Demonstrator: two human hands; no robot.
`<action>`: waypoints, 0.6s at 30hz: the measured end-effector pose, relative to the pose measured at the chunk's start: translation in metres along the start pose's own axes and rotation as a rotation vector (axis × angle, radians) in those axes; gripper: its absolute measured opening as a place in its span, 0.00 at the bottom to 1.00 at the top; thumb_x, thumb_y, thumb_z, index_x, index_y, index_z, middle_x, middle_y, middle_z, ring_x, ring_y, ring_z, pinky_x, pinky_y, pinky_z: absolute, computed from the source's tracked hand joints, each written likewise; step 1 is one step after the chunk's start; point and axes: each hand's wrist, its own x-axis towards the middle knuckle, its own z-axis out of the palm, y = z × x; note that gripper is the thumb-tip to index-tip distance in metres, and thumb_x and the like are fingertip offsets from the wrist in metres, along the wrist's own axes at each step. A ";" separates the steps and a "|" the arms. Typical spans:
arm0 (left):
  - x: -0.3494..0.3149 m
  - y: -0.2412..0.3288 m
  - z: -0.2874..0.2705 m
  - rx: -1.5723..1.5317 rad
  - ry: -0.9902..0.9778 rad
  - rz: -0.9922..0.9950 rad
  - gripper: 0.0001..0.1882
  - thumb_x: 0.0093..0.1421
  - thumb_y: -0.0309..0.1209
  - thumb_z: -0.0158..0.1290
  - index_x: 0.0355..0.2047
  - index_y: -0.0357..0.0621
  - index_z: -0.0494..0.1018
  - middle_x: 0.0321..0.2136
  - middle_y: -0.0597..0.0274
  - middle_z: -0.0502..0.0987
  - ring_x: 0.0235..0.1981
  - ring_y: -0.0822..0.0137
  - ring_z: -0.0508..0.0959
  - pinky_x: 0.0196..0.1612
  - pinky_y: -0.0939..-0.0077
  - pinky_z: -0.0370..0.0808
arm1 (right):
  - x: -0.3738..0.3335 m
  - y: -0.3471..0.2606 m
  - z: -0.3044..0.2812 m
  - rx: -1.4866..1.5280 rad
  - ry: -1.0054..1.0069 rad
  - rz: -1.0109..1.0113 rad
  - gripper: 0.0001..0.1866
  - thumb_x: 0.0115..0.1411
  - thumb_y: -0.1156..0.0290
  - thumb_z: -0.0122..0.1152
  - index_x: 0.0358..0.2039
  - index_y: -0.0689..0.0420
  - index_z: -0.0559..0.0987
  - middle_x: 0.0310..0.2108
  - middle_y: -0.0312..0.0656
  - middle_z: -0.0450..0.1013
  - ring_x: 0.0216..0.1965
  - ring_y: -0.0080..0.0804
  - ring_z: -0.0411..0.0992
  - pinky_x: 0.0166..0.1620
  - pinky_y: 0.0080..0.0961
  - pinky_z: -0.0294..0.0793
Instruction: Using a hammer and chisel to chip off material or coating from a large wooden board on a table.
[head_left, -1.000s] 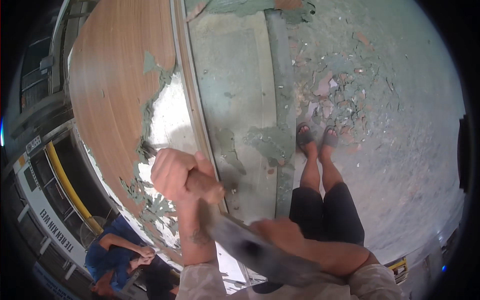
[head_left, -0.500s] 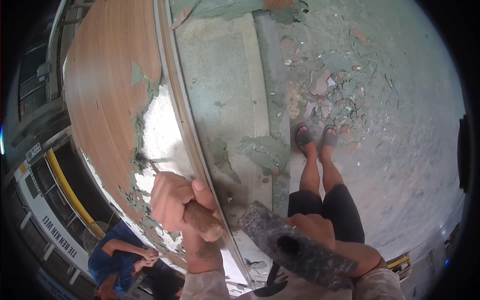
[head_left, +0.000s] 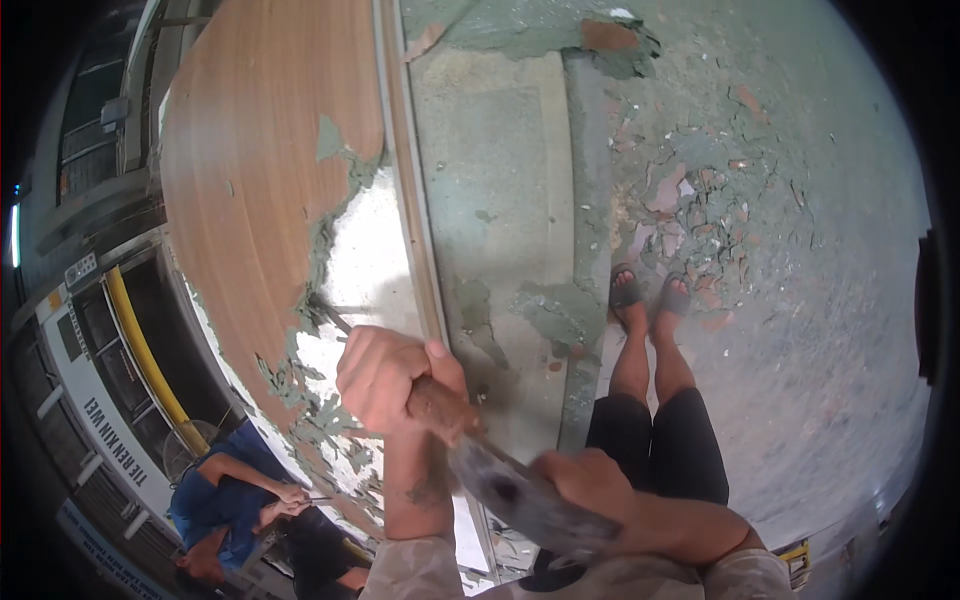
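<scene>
My left hand [head_left: 378, 375] is wrapped round the brown wooden handle [head_left: 445, 412] of a chisel. Its thin metal blade [head_left: 332, 317] reaches past my knuckles to the ragged edge of the green coating [head_left: 318, 265] on a wood-grain panel [head_left: 265, 120]. White surface [head_left: 372, 240] is bare beside that edge. My right hand [head_left: 592, 482] is closed on a hammer, whose shaft is mostly hidden. The dark, worn hammer head [head_left: 530, 505], slightly blurred, meets the butt of the chisel handle in this view; whether they touch I cannot tell.
A long frame edge [head_left: 408, 190] runs beside the panel, with a greenish board [head_left: 495, 170] next to it. Broken flakes [head_left: 700, 205] litter the floor near my sandalled feet [head_left: 650, 292]. Another person in blue [head_left: 225, 490] works at lower left, near a yellow bar [head_left: 140, 340].
The hammer head has moved in from apart to the chisel's butt end. My left hand stays on the handle with the blade at the coating edge. The whole view has shifted.
</scene>
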 end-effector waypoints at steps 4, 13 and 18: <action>0.007 0.002 -0.008 -0.019 0.020 -0.057 0.15 0.55 0.19 0.59 0.20 0.42 0.64 0.15 0.60 0.67 0.14 0.60 0.67 0.22 0.68 0.63 | -0.017 0.001 0.011 0.211 0.082 -0.275 0.15 0.61 0.67 0.68 0.39 0.61 0.72 0.29 0.52 0.76 0.30 0.57 0.78 0.32 0.48 0.76; 0.000 -0.014 -0.014 -0.045 0.017 0.054 0.15 0.54 0.19 0.59 0.19 0.44 0.63 0.14 0.63 0.67 0.14 0.61 0.68 0.21 0.69 0.62 | 0.006 -0.022 0.001 -0.124 -0.107 -0.047 0.20 0.59 0.70 0.68 0.48 0.61 0.70 0.27 0.50 0.77 0.30 0.55 0.79 0.33 0.45 0.78; 0.000 -0.040 -0.020 -0.022 0.012 0.124 0.15 0.51 0.18 0.58 0.18 0.45 0.62 0.14 0.63 0.66 0.13 0.62 0.66 0.20 0.71 0.60 | -0.006 -0.017 0.002 -0.049 -0.103 -0.043 0.19 0.59 0.71 0.67 0.47 0.62 0.71 0.27 0.50 0.76 0.30 0.54 0.79 0.33 0.45 0.78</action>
